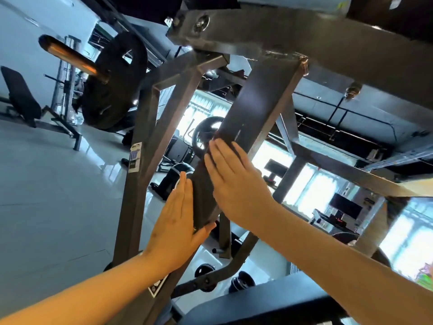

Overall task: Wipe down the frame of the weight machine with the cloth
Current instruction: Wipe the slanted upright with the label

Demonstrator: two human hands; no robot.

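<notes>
Head view, tilted hard: both hands lie flat on the dark grey square-tube steel frame (257, 102) of the weight machine, on its slanting centre beam. The left hand (174, 228) has fingers straight & together, pressed along the beam's left face, thumb spread out under the lower end of a darker patch. The right hand (236, 184) lies palm-down on the beam's front face, fingers straight, slightly fanned, tips pointing up the beam. Neither hand curls round anything.

Between the 2 hands, against the beam, sits what looks like a dark grey cloth (202, 195). It is approx the same colour as the metal, so its edges are hard to tell. It seems pinned flat by both palms, w/ an upper edge showing just past the right fingertips.

Left of the beam stands a frame upright w/ a small white-and-blue label sticker (136, 158). Up left, a black round weight plate (114, 78) sits on a shiny metal sleeve bar (70, 56). Far left, a black padded bench (21, 95) stands on the pale glossy tiled floor (46, 195). At the bottom, a black padded seat (257, 306) lies under the right forearm. Bkgd: bright windows (304, 191) & more gym kit, blurred.
</notes>
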